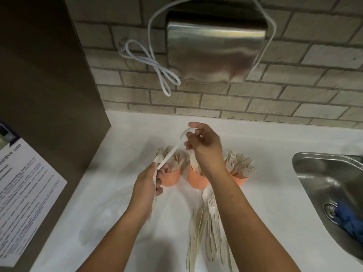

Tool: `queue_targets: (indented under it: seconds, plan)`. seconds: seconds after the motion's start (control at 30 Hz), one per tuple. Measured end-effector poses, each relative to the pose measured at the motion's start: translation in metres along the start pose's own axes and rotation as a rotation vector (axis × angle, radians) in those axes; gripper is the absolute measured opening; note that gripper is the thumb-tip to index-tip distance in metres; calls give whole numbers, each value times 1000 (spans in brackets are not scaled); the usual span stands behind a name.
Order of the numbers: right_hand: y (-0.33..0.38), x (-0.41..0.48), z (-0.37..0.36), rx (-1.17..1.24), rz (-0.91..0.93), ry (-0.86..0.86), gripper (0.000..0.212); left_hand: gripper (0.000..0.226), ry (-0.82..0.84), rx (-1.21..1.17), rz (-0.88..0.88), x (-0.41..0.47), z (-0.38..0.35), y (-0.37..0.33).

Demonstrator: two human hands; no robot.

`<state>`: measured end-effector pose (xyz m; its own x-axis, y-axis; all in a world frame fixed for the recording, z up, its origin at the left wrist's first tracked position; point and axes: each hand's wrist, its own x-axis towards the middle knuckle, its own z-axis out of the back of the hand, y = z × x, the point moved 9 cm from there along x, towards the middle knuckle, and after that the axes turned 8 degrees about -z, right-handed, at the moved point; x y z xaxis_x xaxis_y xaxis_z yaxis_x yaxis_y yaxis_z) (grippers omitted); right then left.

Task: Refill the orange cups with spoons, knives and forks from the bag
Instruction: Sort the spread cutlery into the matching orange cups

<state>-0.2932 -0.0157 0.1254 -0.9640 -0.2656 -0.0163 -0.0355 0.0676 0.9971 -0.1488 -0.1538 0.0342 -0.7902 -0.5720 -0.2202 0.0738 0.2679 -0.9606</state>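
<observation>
Both hands hold one white spoon (170, 155) up over the orange cups. The left hand (146, 185) pinches the tip of the handle. The right hand (204, 146) pinches the round bowl with curled fingers. The spoon slants: its handle end is low and to the left, and its bowl is higher, to the right and closer to the back wall.

Three orange cups stand in a row near the middle of the worktop (265, 193), close side by side. The left cup (170, 180) is full of spoons, bowls up. The middle cup (196, 182) is partly hidden by the right wrist, so I cannot tell what is in it. The right cup (239, 179) is full of forks, prongs up.

A pile of loose cutlery (206, 222) lies on the worktop in front of the middle cup. Its pieces lie long ways from the front edge toward the cups, with forks and a spoon on top. A steel sink (314, 173) sits at the right edge with something blue (349, 218) in it.
</observation>
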Motion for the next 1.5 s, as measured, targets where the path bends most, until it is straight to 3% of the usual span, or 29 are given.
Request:
queue_targets:
  seconds: [0.23,0.4,0.57,0.63,0.7,0.77,0.87,1.0,1.13,1.3,1.37,1.5]
  plan:
    - [24,-13,-2,-383,333,-95,35,36,-104,90,-167,-6,11,-20]
    - [1,-24,-27,-595,434,30,26,23,-93,60,-275,-4,15,-27]
    - [-37,-29,-50,-1108,553,103,18,18,-73,31,-321,-4,14,-29]
    - [-33,-32,-44,-1035,535,57,27,17,-68,52,-349,-5,14,-33]
    - [-21,-37,-34,-808,460,62,30,16,-56,25,-371,-6,10,-37]
    - [-15,-47,-34,-682,391,227,24,16,-34,-3,-389,-9,4,-43]
    - [-14,-64,-32,-733,396,374,17,19,15,-28,-402,-10,-8,-47]
    - [0,-54,9,-622,413,75,6,34,91,46,-417,-15,-27,-44]
    - [6,-40,52,-563,430,-225,6,33,152,158,-337,-21,-39,-21]
    - [-27,-24,66,-681,255,-165,70,31,220,228,-283,-38,-49,-2]
    - [-37,-21,65,-773,265,-119,72,30,237,255,-283,-43,-51,0]
    - [-46,-13,66,-849,229,-91,54,33,257,344,-272,-46,-51,9]
